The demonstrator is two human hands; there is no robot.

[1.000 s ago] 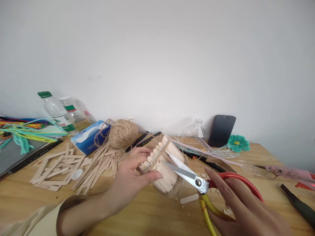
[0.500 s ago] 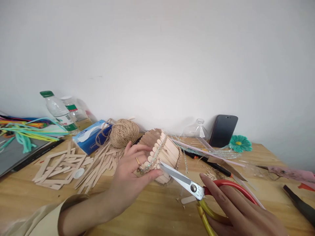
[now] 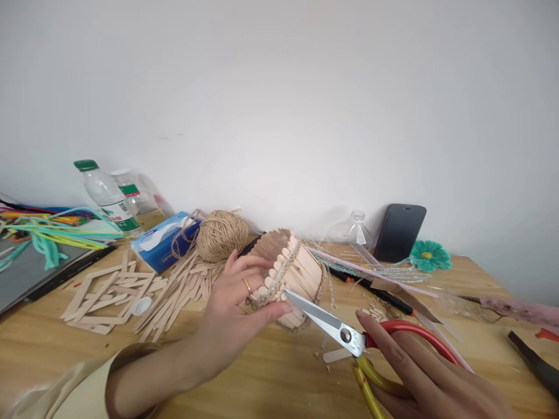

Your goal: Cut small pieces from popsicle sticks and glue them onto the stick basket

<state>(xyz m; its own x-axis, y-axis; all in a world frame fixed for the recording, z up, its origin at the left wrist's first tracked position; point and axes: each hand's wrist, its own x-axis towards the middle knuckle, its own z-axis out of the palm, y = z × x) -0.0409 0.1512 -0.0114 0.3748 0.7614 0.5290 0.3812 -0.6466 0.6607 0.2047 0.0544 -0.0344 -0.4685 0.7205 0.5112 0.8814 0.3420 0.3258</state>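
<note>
Scissors (image 3: 347, 336) at the tilted stick basket (image 3: 308, 272), above the wooden table (image 3: 262, 375).
Your left hand (image 3: 236, 304) pinches the basket's rim, covering part; your right hand (image 3: 430, 366), cut off below, curls round the handles. Tip contact is unclear. Behind stands a pale wall (image 3: 279, 116).

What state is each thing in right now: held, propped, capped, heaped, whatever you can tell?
Scissors: held in right hand, blades nearly together
Stick basket: tilted, held in left hand
Twine ball: wound, some twine loose
Phone: propped up, screen dark
Green-capped bottle: cap on
Clear bottle: neck uncapped
White cap: lying loose
Wooden sticks: heaped
</note>
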